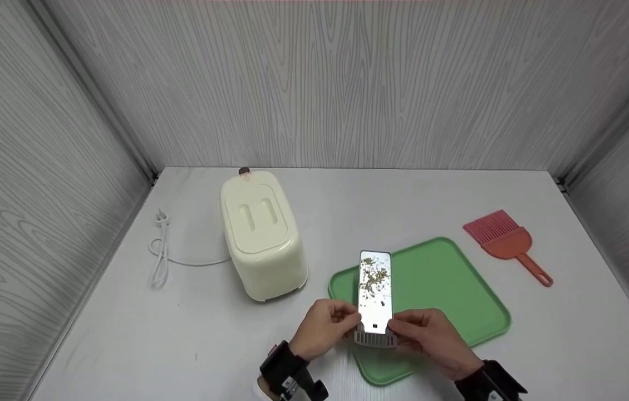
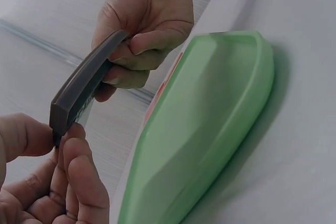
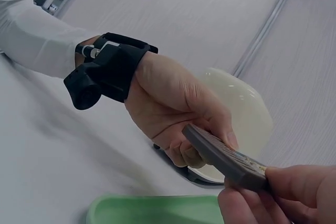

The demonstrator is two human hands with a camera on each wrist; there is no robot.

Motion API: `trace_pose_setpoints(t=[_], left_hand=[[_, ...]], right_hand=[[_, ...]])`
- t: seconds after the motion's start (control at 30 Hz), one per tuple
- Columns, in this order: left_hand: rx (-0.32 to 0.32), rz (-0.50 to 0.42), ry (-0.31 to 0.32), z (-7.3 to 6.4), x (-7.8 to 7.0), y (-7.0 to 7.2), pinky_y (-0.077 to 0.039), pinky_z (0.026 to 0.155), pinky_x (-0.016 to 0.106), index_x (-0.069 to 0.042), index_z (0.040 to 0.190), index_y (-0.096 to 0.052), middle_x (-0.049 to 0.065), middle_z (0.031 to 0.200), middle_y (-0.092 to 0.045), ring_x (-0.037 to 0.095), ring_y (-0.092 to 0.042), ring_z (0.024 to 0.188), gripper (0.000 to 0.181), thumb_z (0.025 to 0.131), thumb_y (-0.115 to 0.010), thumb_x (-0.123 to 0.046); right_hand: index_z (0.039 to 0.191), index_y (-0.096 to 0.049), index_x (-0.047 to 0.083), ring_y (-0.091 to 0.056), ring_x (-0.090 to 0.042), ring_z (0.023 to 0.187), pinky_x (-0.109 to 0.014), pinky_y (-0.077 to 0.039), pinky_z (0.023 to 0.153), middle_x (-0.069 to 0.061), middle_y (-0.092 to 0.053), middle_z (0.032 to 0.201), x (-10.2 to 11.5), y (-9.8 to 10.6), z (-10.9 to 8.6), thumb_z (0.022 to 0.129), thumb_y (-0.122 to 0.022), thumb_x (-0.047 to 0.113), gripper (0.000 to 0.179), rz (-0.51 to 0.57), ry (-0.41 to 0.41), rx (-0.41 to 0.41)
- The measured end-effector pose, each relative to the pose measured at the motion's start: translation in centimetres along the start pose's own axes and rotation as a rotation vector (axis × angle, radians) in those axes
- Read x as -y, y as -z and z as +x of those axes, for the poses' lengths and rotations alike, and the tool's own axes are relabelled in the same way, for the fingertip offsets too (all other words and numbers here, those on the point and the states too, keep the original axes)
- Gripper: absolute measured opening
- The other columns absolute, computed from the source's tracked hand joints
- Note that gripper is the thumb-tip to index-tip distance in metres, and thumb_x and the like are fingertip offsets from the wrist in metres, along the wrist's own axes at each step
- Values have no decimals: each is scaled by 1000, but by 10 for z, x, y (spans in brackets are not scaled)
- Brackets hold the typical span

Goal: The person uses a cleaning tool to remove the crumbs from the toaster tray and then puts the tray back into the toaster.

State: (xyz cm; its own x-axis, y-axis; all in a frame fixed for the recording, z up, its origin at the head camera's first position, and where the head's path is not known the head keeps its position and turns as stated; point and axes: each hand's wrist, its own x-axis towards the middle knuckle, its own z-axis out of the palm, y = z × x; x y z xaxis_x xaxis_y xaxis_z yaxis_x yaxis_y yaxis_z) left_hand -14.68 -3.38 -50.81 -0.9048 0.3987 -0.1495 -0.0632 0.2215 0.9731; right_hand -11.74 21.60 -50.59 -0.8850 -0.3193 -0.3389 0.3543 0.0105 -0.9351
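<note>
Both hands hold a toaster crumb tray (image 1: 374, 312), a narrow shiny plate with brown crumbs scattered on it and a slotted grey handle (image 1: 374, 339) at the near end. My left hand (image 1: 323, 327) pinches the left side near the handle, and my right hand (image 1: 432, 337) pinches the right side. In the left wrist view, the grey end (image 2: 84, 80) sits between thumb and fingers of each hand, above the green tray (image 2: 194, 114). The right wrist view shows the ridged handle (image 3: 223, 158) tilted between the two hands.
A cream toaster (image 1: 263, 245) with a lid on top stands left of the green tray. Its white cord and plug (image 1: 161, 253) lie further left. At the right is an orange-handled brush (image 1: 506, 242) with red bristles. Wood-grain panels (image 1: 337, 83) enclose the table's back and sides.
</note>
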Motion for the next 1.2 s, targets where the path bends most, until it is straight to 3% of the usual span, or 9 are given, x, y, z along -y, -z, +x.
trace_pose_setpoints(t=[0.23,0.4,0.53,0.73,0.97,1.2], left_hand=[[-6,-53,-16,-1,2,-5,-55,63,17,-1,109,-78,6,92,-78,6,-64,71,23,103,-68,-21],[18,-184,1,-5,5,-11,-59,62,19,4,119,-74,16,102,-80,5,-68,67,31,104,-68,-23],[32,-283,27,-7,7,-17,-60,62,19,7,121,-72,15,98,-81,6,-70,65,33,103,-71,-21],[40,-351,45,-6,8,-23,-63,63,21,8,121,-69,17,97,-81,7,-72,64,30,101,-72,-14],[48,-339,35,-5,8,-20,-64,67,22,9,120,-68,22,98,-80,9,-74,66,28,101,-70,-11],[23,-263,16,-3,8,-9,-65,66,24,8,117,-69,21,96,-80,8,-74,65,26,100,-71,-11]], right_hand=[[125,-72,-5,-75,-7,86,-24,-65,78,2,-81,99,1,-2,-3,100,-74,21,37,-16,-7,-59],[126,-71,-6,-75,-6,85,-23,-64,75,4,-80,96,0,-3,-2,101,-72,22,38,-29,3,-119],[129,-70,-6,-76,-7,85,-23,-64,76,4,-80,96,-3,-3,-1,103,-71,22,38,-10,11,-145],[128,-70,-4,-77,-8,86,-23,-64,78,3,-81,97,-6,-8,-1,102,-71,20,35,40,6,-203],[127,-70,-7,-79,-11,89,-27,-66,83,-2,-82,101,-5,-6,-3,101,-73,22,39,-2,45,-220],[132,-67,-8,-79,-14,89,-29,-66,85,-6,-81,103,11,24,-7,100,-75,23,45,-127,63,-325]])
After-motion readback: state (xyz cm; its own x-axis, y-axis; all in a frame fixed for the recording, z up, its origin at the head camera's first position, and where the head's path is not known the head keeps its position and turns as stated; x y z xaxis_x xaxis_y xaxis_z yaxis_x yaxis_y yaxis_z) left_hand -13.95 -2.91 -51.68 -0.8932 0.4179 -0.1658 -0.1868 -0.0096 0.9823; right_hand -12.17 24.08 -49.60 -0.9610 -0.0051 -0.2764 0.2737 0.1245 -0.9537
